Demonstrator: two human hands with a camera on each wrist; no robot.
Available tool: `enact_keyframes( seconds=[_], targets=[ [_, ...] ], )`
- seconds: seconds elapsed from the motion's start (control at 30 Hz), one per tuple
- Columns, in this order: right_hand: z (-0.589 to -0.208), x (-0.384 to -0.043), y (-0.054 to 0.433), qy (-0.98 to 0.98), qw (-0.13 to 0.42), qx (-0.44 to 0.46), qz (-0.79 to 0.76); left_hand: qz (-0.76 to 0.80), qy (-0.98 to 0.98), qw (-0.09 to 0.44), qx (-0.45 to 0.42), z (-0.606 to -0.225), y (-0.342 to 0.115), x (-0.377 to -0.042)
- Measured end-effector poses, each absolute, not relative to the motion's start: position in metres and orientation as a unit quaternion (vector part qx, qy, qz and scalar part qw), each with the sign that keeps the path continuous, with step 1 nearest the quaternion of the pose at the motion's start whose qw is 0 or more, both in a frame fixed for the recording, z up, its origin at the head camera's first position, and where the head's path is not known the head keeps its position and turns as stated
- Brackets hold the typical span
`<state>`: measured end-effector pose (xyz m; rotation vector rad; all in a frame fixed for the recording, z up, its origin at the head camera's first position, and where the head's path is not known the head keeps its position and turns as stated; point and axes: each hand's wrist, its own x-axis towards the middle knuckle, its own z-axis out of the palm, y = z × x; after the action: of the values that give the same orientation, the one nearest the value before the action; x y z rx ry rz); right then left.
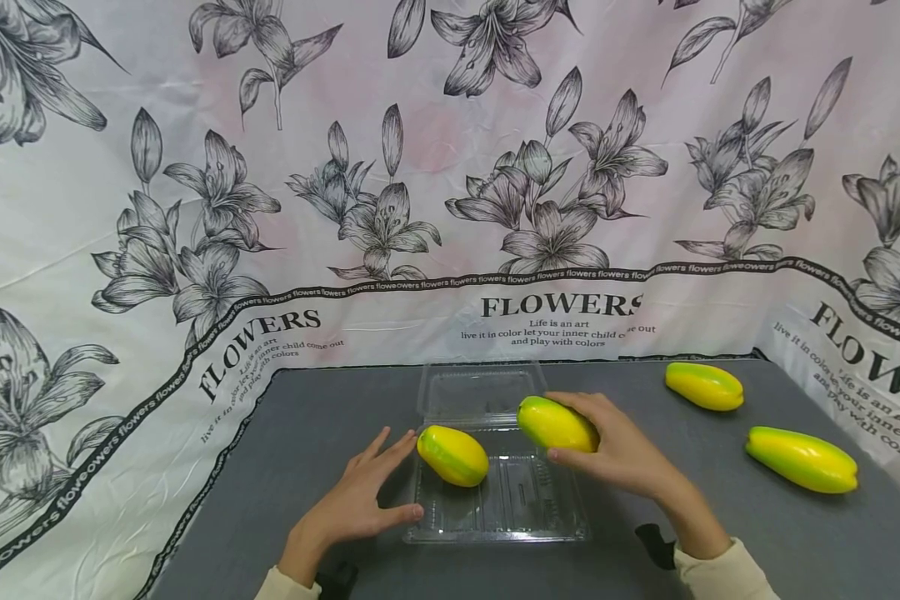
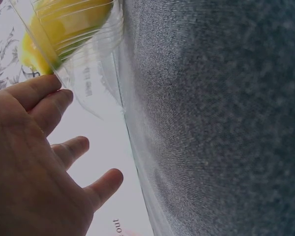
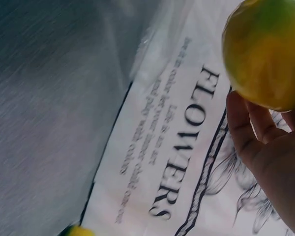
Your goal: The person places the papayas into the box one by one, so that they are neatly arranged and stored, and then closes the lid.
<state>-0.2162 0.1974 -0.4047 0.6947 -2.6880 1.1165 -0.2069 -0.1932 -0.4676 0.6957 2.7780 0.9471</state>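
My right hand [image 1: 622,442] holds a yellow-green papaya [image 1: 557,424] between thumb and fingers, above the right side of a clear plastic clamshell box [image 1: 510,533]. In the right wrist view, its fingers [image 3: 241,115] lie against the held papaya [image 3: 268,54]. A second papaya [image 1: 453,457] lies in the left part of the box's base. Beside the box's left wall is my left hand [image 1: 360,496], fingers spread and thumb near the front corner. The left wrist view shows its fingertips [image 2: 51,83] at the clear wall, with the papaya [image 2: 69,29] behind the plastic.
Two more papayas lie on the grey tabletop [image 1: 330,400] at the right: one farther back [image 1: 704,387], one nearer [image 1: 801,460]. The box's lid [image 1: 483,396] is folded back behind its base. A flower-printed cloth [image 1: 390,325] rises along the table's back and sides.
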Motion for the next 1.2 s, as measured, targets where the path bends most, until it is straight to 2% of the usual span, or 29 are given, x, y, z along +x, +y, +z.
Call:
enact_keyframes(
  seconds=[0.43, 0.8, 1.2],
  targets=[
    [-0.389, -0.219, 0.155, -0.872, 0.044, 0.303, 0.381, 0.316, 0.917, 0.064, 0.236, -0.467, -0.194, -0.208],
    [-0.394, -0.218, 0.114, -0.855, -0.053, 0.354, 0.375, 0.315, 0.918, 0.064, 0.233, -0.466, -0.194, -0.206],
    [-0.403, -0.221, 0.095, -0.85, -0.083, 0.388, 0.346, 0.314, 0.92, 0.064, 0.227, -0.467, -0.194, -0.206]
  ],
)
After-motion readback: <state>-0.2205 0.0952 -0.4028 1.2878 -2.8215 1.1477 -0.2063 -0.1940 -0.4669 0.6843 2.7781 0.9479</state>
